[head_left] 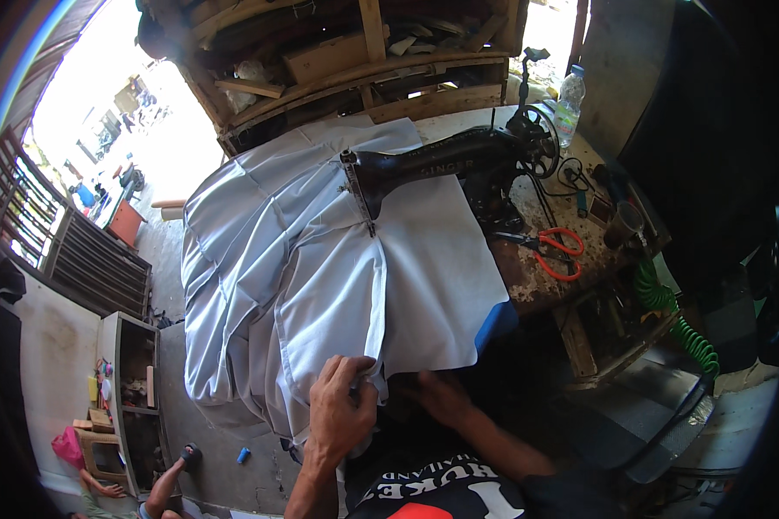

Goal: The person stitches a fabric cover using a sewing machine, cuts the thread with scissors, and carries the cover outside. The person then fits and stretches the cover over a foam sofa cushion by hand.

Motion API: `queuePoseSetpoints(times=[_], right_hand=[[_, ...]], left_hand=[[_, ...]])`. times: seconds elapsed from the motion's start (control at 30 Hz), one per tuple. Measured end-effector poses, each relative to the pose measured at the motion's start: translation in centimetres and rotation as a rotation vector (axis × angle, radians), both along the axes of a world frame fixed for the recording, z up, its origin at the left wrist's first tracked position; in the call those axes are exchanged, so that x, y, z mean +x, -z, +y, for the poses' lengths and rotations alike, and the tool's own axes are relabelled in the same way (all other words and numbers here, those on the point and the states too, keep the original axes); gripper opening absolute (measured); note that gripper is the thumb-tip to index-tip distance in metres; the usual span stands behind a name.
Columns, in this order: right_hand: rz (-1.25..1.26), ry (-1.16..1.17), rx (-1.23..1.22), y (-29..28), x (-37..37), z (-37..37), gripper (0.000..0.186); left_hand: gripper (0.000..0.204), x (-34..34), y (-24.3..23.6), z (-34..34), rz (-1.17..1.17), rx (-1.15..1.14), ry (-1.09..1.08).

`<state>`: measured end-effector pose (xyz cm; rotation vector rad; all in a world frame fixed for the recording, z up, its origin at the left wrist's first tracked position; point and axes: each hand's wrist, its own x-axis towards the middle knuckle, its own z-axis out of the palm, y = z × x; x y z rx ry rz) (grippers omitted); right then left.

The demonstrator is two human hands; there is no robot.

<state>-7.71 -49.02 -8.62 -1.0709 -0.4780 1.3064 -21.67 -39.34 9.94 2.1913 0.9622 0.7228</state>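
Note:
A large pale grey-white garment [303,251] lies spread over the sewing table, its seam running under the needle of a black sewing machine [446,164]. My left hand [342,411] grips the near edge of the cloth, pinching a fold of it. Just right of it, my right hand [446,400] rests low in shadow below the cloth's edge, fingers spread, holding nothing that I can see. A blue piece of fabric [498,322] peeks out under the garment's right corner.
Orange-handled scissors [556,251] lie on the worn table [537,281] right of the machine. A clear plastic bottle [569,105] stands at the back right. A green coiled cord [679,324] hangs at the right. Wooden shelves [363,69] stand behind; another person's arm [160,493] shows at lower left.

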Motion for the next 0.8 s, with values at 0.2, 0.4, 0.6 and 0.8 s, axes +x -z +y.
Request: queuePoseSetpoints(times=[0.2, 0.4, 0.6, 0.8], right_hand=[[0.522, 0.324, -0.127, -5.7, -0.9, 1.5, 0.053], [0.438, 0.345, -0.156, -7.1, -1.1, 1.4, 0.047], [-0.173, 0.369, -0.005, -4.0, -1.9, 1.4, 0.035], [0.067, 0.362, -0.177, -6.7, -1.5, 1.0, 0.034]], left_hand=[[0.023, -0.3, 0.5, -0.4, 0.063, 0.012, -0.004], [0.023, 0.3, 1.3, -1.3, 0.069, -0.021, 0.034], [0.023, 1.0, 1.0, -1.2, 0.071, -0.011, 0.049], [0.022, 1.1, 1.5, -1.1, 0.039, 0.038, 0.057]])
